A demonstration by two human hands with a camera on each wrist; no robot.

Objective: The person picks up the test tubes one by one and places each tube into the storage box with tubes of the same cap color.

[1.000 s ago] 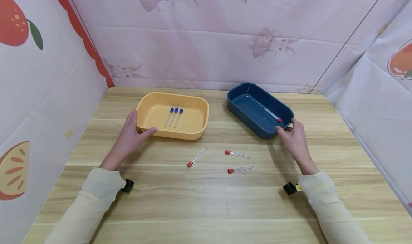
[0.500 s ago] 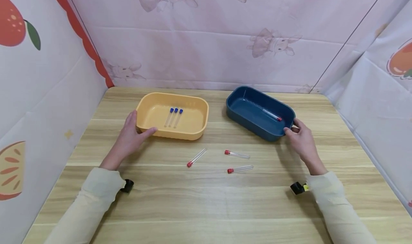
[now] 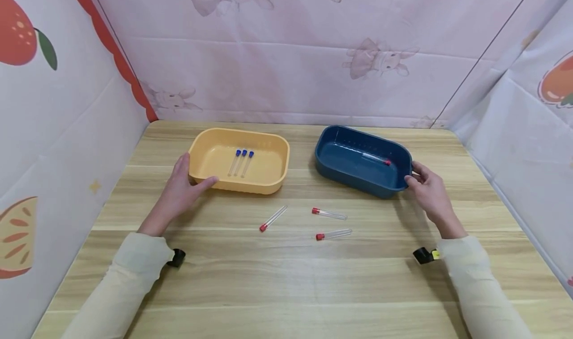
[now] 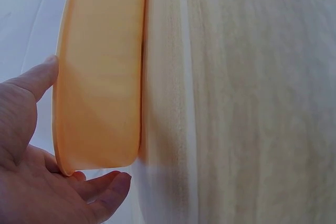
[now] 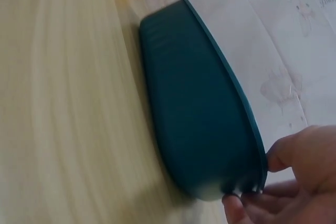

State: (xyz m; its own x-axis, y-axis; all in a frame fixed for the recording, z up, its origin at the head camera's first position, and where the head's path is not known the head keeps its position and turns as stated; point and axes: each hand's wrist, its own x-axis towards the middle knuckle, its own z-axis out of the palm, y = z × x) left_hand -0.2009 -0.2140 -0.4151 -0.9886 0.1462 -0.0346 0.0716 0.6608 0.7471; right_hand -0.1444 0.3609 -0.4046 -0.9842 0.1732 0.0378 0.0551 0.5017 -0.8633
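The left grip (image 3: 181, 187) was clamped on the near left corner of the yellow tray (image 3: 268, 177), thumb against the near side and fingers around the left end. The yellow tray stood on the tabletop (image 3: 286, 284), and three blue-capped tubes (image 3: 240, 163) lay side by side in it. The right grip (image 3: 430, 192) was clamped on the right end of the blue tray (image 3: 353, 181), thumb at the rim by the near corner, fingers curled against the end. The blue tray was to the right of the yellow one, apart from it; whether its right end touched the tabletop could not be told. One red-capped tube (image 3: 377, 158) lay inside, towards the right end. Nearer the person, three loose red-capped tubes (image 3: 273, 218) (image 3: 330, 213) (image 3: 334, 234) lay apart from one another. Behind the trays hung a pink rabbit-print cloth (image 3: 286, 80).
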